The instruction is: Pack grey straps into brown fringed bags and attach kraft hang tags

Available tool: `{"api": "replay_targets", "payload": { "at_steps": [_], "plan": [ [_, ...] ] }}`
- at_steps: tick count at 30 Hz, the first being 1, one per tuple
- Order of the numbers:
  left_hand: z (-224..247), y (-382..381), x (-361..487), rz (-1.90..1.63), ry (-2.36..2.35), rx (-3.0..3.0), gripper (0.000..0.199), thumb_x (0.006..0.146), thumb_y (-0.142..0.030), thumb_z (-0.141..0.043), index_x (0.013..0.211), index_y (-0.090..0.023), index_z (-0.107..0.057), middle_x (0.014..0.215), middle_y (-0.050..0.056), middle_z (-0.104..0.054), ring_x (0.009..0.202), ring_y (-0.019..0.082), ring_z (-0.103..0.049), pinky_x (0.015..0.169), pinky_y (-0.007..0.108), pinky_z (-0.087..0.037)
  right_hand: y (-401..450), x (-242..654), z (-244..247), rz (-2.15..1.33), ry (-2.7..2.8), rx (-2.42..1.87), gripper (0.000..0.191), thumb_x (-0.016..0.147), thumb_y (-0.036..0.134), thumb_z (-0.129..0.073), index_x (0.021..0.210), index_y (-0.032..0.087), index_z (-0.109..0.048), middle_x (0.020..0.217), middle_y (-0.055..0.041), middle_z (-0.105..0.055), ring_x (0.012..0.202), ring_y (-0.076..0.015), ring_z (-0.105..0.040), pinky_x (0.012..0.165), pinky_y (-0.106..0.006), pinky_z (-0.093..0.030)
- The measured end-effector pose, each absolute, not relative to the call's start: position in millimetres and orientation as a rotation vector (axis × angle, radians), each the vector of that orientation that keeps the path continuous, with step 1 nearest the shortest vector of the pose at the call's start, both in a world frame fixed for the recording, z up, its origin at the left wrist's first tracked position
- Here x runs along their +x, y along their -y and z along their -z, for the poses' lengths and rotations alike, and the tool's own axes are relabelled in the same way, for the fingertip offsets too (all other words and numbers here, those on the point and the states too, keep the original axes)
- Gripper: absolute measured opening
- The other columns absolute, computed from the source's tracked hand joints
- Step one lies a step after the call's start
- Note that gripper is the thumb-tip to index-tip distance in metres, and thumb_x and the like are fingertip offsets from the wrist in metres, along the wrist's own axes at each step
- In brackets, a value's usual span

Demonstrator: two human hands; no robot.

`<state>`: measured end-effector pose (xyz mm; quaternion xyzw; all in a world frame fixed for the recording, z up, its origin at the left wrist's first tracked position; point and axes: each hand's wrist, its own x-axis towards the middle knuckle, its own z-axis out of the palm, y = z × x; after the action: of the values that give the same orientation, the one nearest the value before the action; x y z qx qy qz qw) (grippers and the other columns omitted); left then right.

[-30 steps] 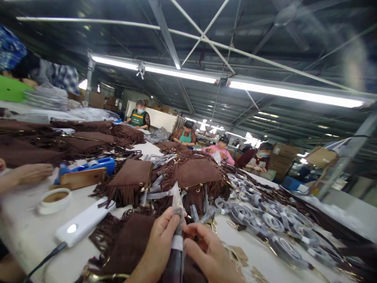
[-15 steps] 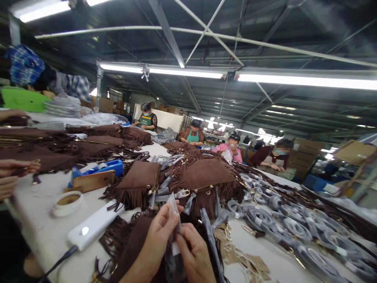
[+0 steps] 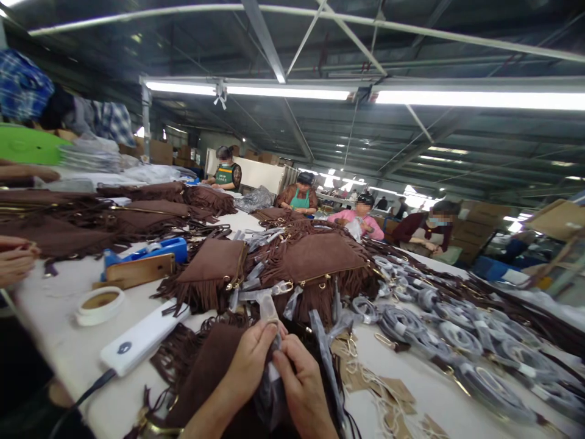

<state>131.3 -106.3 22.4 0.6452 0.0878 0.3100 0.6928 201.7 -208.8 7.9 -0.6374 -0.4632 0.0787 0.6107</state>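
Observation:
Near the bottom centre, my left hand [image 3: 250, 361] and my right hand [image 3: 299, 378] are closed on a clear plastic sleeve [image 3: 269, 308]. Its upper end sticks up above my fingers, and its dark lower part hangs between my hands. What lies inside it is hard to make out. Beneath them rests a dark brown fringed bag [image 3: 212, 366]. Just beyond are two more brown fringed bags, a smaller one [image 3: 212, 263] and a larger one [image 3: 320, 257], with gold zips and clasps.
Left of my hands are a white power bank [image 3: 141, 341] with a cable, a tape roll [image 3: 99, 306], a phone [image 3: 141, 270] and a blue tape dispenser [image 3: 173, 249]. Wrapped straps [image 3: 406, 329] and tan tags [image 3: 393, 393] lie right. Another person's hand [image 3: 16, 262] is far left; several people sit beyond.
My fingers have come closer together around the sleeve, and its top is wider and flatter. The camera view has tilted slightly downward. The other person's hand at left has shifted toward the frame edge.

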Motion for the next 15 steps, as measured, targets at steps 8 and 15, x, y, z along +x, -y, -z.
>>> {"api": "replay_targets", "payload": {
  "at_steps": [8, 15],
  "plan": [
    [-28.8, 101.0, 115.0, -0.558, -0.201, 1.515, 0.04, 0.081, -0.042, -0.064, 0.113, -0.019, -0.068, 0.123, 0.008, -0.065, 0.117, 0.028, -0.054, 0.11, 0.037, -0.032, 211.3, 207.1, -16.1, -0.255, 1.042, -1.522, 0.025, 0.093, 0.038, -0.051, 0.076, 0.02, -0.059, 0.08, 0.0001, -0.058, 0.077, -0.0155, -0.054, 0.072, -0.024, -0.043],
    [-54.7, 107.7, 117.1, -0.752, -0.208, 1.304, 0.044, 0.083, -0.053, -0.061, 0.103, -0.015, -0.069, 0.085, 0.005, -0.067, 0.081, 0.019, -0.059, 0.077, 0.027, -0.045, 209.3, 197.9, -17.9, -0.181, 1.128, -1.477, 0.025, 0.093, 0.033, -0.052, 0.075, 0.019, -0.06, 0.078, -0.0008, -0.057, 0.074, -0.015, -0.053, 0.067, -0.023, -0.043]
  ]
}}
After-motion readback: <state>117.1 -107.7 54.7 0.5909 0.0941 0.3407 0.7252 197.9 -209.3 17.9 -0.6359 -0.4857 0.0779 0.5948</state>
